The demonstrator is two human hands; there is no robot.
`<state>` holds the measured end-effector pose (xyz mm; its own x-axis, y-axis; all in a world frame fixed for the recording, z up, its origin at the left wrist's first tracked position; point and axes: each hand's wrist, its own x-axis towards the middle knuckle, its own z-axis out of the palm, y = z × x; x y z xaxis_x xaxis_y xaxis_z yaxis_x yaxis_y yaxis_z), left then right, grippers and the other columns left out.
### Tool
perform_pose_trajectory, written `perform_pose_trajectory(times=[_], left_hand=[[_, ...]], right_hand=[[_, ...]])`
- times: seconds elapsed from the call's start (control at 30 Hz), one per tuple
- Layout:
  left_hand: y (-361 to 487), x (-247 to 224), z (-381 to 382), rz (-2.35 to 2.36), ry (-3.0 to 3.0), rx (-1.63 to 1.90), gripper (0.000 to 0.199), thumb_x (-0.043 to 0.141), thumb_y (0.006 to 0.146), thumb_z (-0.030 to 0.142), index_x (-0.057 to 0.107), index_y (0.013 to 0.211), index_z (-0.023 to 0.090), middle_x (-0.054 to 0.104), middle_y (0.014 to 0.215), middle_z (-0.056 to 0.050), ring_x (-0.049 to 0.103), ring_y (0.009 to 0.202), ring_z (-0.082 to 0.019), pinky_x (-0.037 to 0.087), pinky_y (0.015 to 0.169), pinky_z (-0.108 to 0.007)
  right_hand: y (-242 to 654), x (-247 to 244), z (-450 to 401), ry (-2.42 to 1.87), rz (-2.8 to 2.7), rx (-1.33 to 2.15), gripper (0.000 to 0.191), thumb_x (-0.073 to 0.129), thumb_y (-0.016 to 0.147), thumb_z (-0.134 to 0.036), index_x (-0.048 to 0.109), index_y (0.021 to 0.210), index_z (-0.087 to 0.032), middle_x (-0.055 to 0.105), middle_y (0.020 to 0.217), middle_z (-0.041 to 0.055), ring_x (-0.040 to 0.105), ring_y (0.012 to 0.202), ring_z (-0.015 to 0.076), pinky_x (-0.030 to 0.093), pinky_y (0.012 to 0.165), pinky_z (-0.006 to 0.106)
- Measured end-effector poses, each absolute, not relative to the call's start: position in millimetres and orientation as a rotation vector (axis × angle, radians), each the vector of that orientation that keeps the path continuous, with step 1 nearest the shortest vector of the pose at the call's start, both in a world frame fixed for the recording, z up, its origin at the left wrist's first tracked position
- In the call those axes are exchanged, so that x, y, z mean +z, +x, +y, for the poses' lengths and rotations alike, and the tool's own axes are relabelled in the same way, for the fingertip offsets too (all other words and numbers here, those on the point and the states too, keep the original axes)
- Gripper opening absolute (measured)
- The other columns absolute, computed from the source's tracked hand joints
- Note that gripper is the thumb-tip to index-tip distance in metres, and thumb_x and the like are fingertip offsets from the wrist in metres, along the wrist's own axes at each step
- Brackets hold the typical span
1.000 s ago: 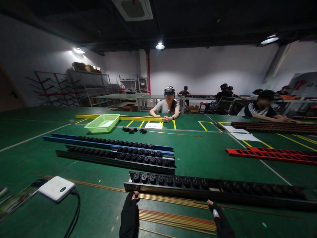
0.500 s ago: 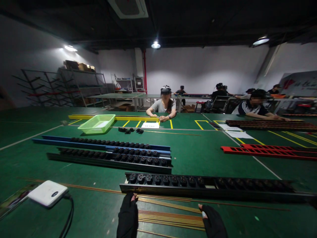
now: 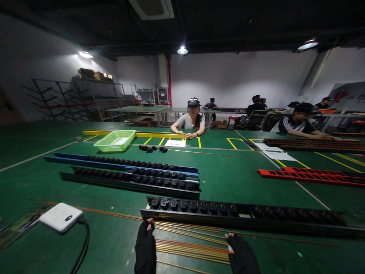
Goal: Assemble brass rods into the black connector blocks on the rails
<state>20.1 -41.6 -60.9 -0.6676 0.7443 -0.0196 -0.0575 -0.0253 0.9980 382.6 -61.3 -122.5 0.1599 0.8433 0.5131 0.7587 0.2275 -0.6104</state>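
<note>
My left hand point(image 3: 145, 245), in a black fingerless glove, is at the left end of several thin brass-coloured rods point(image 3: 191, 247) lying side by side on the green table. Its thumb and fingertip are close together on the upper rods, just below a long black channel point(image 3: 228, 220). At the rods' right side is my right hand point(image 3: 242, 253), gloved alike, its thumb and finger slightly apart and touching or nearly touching the rods. Round black socket-like pieces point(image 3: 193, 206) sit in a row inside the black channel. The other fingers of both hands are hidden.
A white box point(image 3: 61, 217) with a black cable lies left. Beyond are blue channels point(image 3: 51, 159), another black channel point(image 3: 85, 180), a green basket point(image 3: 99, 146) and red rails point(image 3: 270, 174). A co-worker point(image 3: 189, 121) sits opposite with hands on a yellow rail point(image 3: 154, 135).
Both my hands have moved slightly left along the rods. The whole view has shifted a little; the channels and rods seem to lie as before.
</note>
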Motion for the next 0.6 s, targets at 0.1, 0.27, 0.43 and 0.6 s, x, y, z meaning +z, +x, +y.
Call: perform_pose_trajectory(times=[0.1,0.27,0.43,0.6], left_hand=[[14.9,-58.2,-44.0,1.551,0.67,1.839,0.055,0.073,0.068,0.071,0.073,0.098,0.025,0.076,0.11,-0.007,0.069,0.109,-0.03,0.056,0.095,-0.041],[8.4,-47.2,-43.8,1.291,0.485,1.935,0.066,0.077,0.059,0.078,0.075,0.094,0.022,0.078,0.107,-0.01,0.068,0.116,-0.032,0.056,0.104,-0.046],[4.0,-38.8,-38.5,1.195,0.441,1.77,0.067,0.082,0.055,0.074,0.076,0.09,0.017,0.08,0.099,-0.014,0.072,0.11,-0.035,0.057,0.105,-0.049],[3.9,-36.0,-30.3,1.214,0.492,1.691,0.069,0.084,0.048,0.077,0.078,0.084,0.019,0.081,0.088,-0.012,0.076,0.1,-0.035,0.056,0.105,-0.05]], right_hand=[[381.1,-121.9,-62.3,-1.501,-1.485,0.293,0.053,0.048,0.091,-0.067,0.082,0.103,-0.027,0.077,0.118,0.0127,0.067,0.118,0.0398,0.044,0.111,0.067],[394.0,-92.7,-68.2,-1.342,-0.939,0.685,0.056,0.061,0.082,-0.076,0.079,0.104,-0.028,0.076,0.118,0.0102,0.066,0.122,0.0356,0.048,0.114,0.056],[400.7,-46.1,-65.9,-1.241,-0.763,0.96,0.049,0.066,0.076,-0.074,0.078,0.084,-0.026,0.079,0.096,0.01,0.074,0.1,0.0367,0.061,0.095,0.054],[390.0,-30.8,-66.9,-1.298,-0.778,0.869,0.053,0.051,0.084,-0.077,0.077,0.079,-0.031,0.078,0.09,0.0077,0.073,0.098,0.037,0.061,0.091,0.055]])
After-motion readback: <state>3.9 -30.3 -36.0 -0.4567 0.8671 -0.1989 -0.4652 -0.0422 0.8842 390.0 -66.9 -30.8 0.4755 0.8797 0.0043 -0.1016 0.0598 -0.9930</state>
